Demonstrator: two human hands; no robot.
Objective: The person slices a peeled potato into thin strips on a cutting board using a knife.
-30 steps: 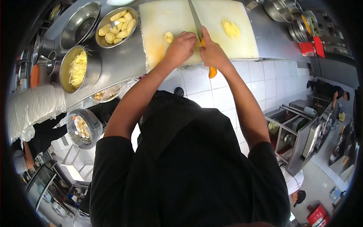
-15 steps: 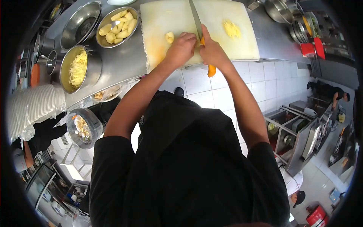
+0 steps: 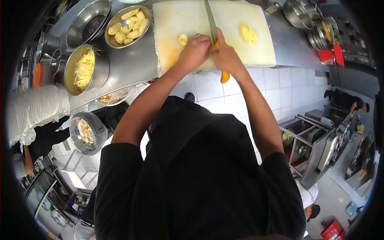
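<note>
Right hand (image 3: 228, 59) clamped round the knife (image 3: 211, 20), blade pointing to the far side of the cutting board (image 3: 260, 52). Left hand (image 3: 196, 52) just left of it, fingers curled; can't tell what they grip. Potato piece (image 3: 183, 39) at left, shreds (image 3: 248, 33) at right. Risk: fingers near the edge; something rolling beneath could mean a cut

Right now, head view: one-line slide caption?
Right hand grips an orange-handled knife over the cutting board, left hand beside the blade; pale yellow shreds lie to the right.
</note>
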